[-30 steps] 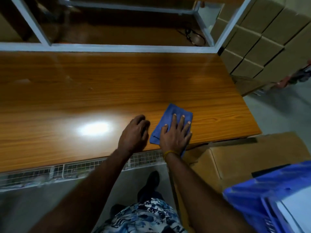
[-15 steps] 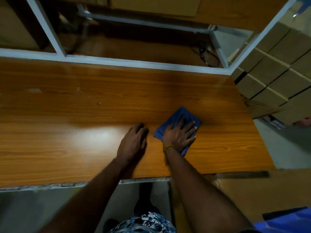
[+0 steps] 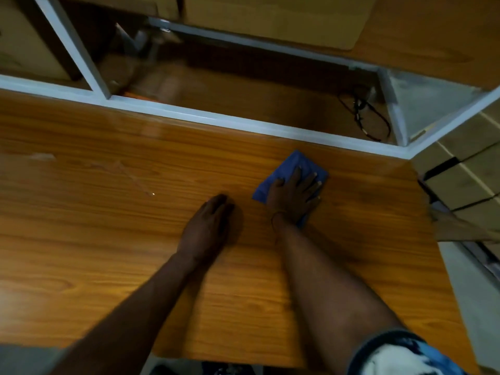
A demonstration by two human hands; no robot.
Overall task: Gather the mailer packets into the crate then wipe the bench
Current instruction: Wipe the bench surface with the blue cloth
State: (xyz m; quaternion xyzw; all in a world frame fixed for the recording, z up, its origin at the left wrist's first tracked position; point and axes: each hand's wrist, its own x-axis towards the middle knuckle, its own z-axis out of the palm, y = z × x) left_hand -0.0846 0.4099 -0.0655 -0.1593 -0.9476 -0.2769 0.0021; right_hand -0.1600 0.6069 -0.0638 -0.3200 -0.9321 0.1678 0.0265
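Note:
A folded blue cloth [image 3: 293, 163] lies flat on the wooden bench [image 3: 108, 226], toward its far right. My right hand [image 3: 296, 194] presses down on the cloth with fingers spread, covering most of it. My left hand [image 3: 207, 228] rests palm-down on the bare wood just left of the cloth, fingers together, holding nothing. No mailer packets and no crate appear in this view.
A white metal frame rail [image 3: 216, 120] runs along the bench's far edge, with a lower wooden shelf and a black cable [image 3: 365, 117] behind it. Stacked cardboard boxes [image 3: 465, 169] stand past the right end. Faint smears [image 3: 121, 171] mark the wood at left.
My right hand has pushed the cloth away from the near edge toward the far rail. My left hand moved forward with it. The view shifted forward, so the blue crate dropped out of sight.

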